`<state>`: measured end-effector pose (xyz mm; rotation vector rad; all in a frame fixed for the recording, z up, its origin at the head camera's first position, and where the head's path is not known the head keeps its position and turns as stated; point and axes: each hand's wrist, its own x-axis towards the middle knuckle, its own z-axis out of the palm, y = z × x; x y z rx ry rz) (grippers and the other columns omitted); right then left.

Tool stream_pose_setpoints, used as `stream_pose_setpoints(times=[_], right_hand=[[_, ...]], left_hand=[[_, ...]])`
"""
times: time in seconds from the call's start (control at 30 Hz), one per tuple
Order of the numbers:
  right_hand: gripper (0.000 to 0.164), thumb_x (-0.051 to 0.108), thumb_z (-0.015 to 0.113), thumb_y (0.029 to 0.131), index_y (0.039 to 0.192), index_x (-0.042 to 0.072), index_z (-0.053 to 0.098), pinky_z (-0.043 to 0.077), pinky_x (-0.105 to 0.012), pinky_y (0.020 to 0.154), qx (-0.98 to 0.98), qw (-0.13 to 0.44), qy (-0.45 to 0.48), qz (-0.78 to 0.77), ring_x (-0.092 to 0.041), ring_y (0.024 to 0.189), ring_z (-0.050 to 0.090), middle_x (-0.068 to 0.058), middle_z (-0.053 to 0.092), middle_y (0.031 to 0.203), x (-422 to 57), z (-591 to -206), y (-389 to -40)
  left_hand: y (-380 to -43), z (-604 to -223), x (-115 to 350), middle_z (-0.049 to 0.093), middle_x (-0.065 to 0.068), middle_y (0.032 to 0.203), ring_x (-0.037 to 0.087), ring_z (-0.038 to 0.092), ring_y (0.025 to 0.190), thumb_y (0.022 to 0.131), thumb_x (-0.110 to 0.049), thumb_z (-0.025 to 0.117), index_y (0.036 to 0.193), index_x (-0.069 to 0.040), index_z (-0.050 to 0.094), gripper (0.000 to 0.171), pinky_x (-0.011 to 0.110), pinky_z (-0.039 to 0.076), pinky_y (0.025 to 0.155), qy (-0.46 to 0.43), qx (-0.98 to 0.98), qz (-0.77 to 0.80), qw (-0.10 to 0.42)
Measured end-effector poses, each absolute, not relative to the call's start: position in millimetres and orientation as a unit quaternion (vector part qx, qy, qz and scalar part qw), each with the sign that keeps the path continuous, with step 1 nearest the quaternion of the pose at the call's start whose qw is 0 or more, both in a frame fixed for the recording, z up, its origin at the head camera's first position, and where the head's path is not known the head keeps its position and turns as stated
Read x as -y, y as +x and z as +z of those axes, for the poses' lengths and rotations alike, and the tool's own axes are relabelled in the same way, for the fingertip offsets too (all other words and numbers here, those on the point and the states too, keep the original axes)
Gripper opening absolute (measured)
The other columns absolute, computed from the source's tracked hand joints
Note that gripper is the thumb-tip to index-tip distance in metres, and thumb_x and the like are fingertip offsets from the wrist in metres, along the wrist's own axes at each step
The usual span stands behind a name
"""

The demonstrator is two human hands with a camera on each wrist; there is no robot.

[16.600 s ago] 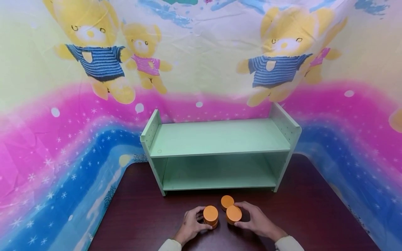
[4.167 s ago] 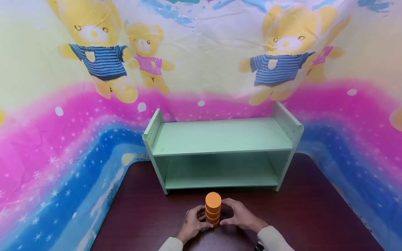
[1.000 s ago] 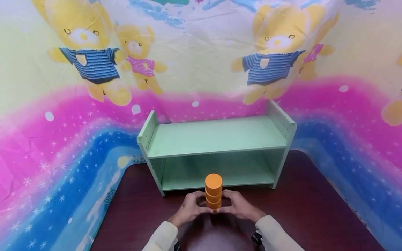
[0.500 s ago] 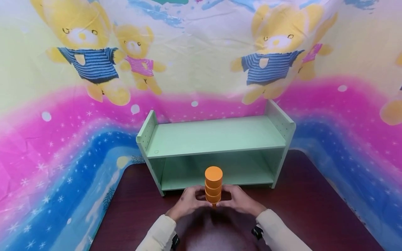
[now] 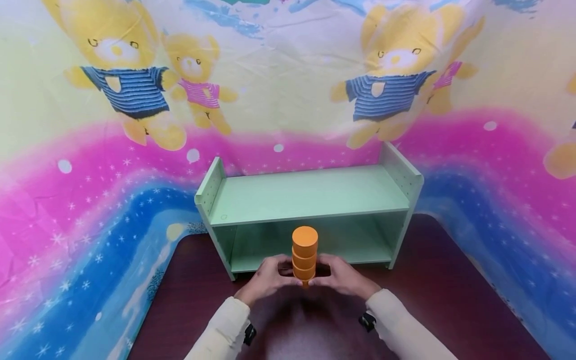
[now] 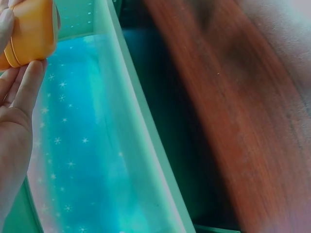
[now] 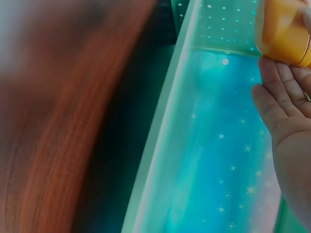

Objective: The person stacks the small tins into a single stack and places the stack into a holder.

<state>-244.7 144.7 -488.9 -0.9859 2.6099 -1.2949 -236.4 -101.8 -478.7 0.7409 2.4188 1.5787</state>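
A stack of several short orange cylinders (image 5: 305, 240) stands upright between my two hands, raised over the table in front of the green shelf. My left hand (image 5: 266, 276) grips the stack's lower part from the left, its thumb across the front near the bottom. From the right, my right hand (image 5: 345, 276) holds the same part, and the two thumb tips almost meet. The left wrist view has the orange cylinders (image 6: 33, 34) at its upper left corner, fingertips against them. In the right wrist view, fingers lie along the underside of the orange cylinders (image 7: 282, 31).
The green two-level shelf (image 5: 310, 195) stands at the table's back, with raised side panels above its top board. Below that is an open lower compartment (image 5: 270, 245). The dark red-brown table (image 5: 450, 300) extends around it. A teddy-bear-printed cloth (image 5: 288, 90) hangs behind and beside.
Earlier, the cylinders were on the table in separate places, one hand at each group. They were then joined into one stack. Both hands have since lifted it up and forward toward the shelf.
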Motion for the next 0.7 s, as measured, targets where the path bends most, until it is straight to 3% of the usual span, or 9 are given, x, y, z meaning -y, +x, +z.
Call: stream_pose_setpoints(times=[0.3, 0.7], right_hand=[[0.055, 0.04, 0.078, 0.086, 0.132, 0.014, 0.062, 0.049, -0.046, 0.104, -0.84, 0.032, -0.325, -0.433, -0.018, 0.119, 0.06, 0.002, 0.065, 0.128, -145.7, -476.6, -250.7], [0.054, 0.036, 0.078, 0.087, 0.131, 0.009, 0.063, 0.051, -0.046, 0.101, -0.839, 0.015, -0.339, -0.425, -0.022, 0.117, 0.062, -0.003, 0.066, 0.127, -146.9, -453.9, -262.4]], left_hand=[[-239.7, -463.2, 101.5, 0.068, 0.006, 0.117, 0.024, 0.069, 0.107, 0.08, -0.02, 0.086, 0.122, -0.006, 0.067, 0.048, 0.035, 0.058, 0.089, 0.244, -0.817, 0.517, 0.072], [-251.6, -441.9, 101.0, 0.068, 0.01, 0.123, 0.024, 0.069, 0.108, 0.081, -0.022, 0.085, 0.126, -0.004, 0.065, 0.053, 0.036, 0.057, 0.091, 0.25, -0.83, 0.495, 0.061]])
